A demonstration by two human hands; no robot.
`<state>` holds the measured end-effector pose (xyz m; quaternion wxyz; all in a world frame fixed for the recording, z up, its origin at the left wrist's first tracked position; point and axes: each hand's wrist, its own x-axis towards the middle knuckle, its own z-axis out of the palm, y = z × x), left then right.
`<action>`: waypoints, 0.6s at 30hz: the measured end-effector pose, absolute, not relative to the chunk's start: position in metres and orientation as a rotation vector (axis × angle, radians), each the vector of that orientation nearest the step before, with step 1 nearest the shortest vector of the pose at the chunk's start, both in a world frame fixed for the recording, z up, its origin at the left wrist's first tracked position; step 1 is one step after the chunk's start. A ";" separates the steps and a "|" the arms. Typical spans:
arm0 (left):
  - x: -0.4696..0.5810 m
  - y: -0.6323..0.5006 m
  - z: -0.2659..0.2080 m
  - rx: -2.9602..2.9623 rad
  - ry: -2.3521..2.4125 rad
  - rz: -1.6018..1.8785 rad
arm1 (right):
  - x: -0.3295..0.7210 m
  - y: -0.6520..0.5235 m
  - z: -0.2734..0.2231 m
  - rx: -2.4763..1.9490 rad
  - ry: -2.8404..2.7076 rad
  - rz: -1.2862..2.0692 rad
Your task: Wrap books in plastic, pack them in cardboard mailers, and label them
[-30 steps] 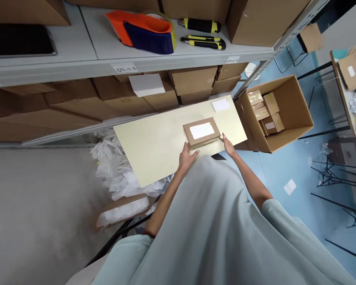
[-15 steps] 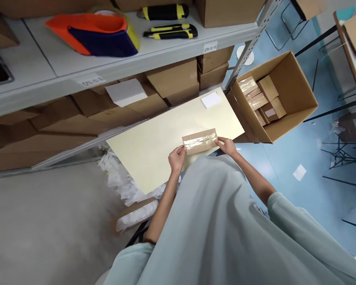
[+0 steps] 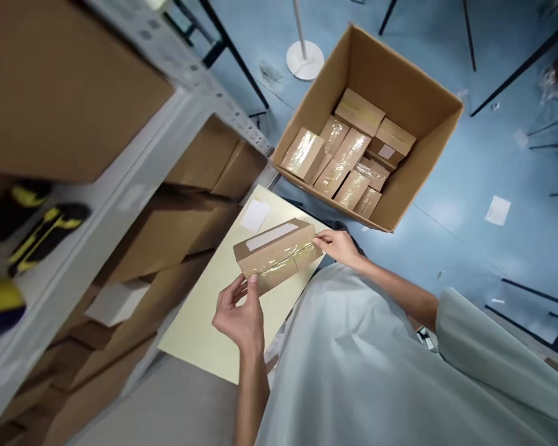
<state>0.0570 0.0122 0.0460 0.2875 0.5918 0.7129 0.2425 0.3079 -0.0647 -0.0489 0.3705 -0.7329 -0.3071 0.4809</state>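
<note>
A long brown cardboard box [image 3: 283, 263] is tilted above the pale yellow board [image 3: 204, 310], with clear tape along one side and a white label on another. My left hand [image 3: 242, 310] grips its near left end, thumb on the taped side. At the opposite end, the fingers of my right hand [image 3: 337, 246] are closed on the box's edge. A small white paper [image 3: 255, 215] lies on the board just beyond the box. Past my right hand stands a large open carton [image 3: 413, 167] containing several small taped boxes [image 3: 351, 189].
On my left a grey metal shelf [image 3: 139, 192] carries black-and-yellow utility knives [image 3: 46, 238]. Brown cartons [image 3: 158, 248] fill the level below. A round white stand base [image 3: 305, 60] and a paper sheet [image 3: 497, 210] are on the blue floor [image 3: 451, 248].
My view has turned right toward the large carton. The box in my hands has been raised and tilted, so its white label now shows. Both hands have kept hold of it.
</note>
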 end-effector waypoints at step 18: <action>0.370 0.068 -0.110 1.359 1.286 0.047 | 0.589 -0.075 -0.096 -2.411 -0.578 0.808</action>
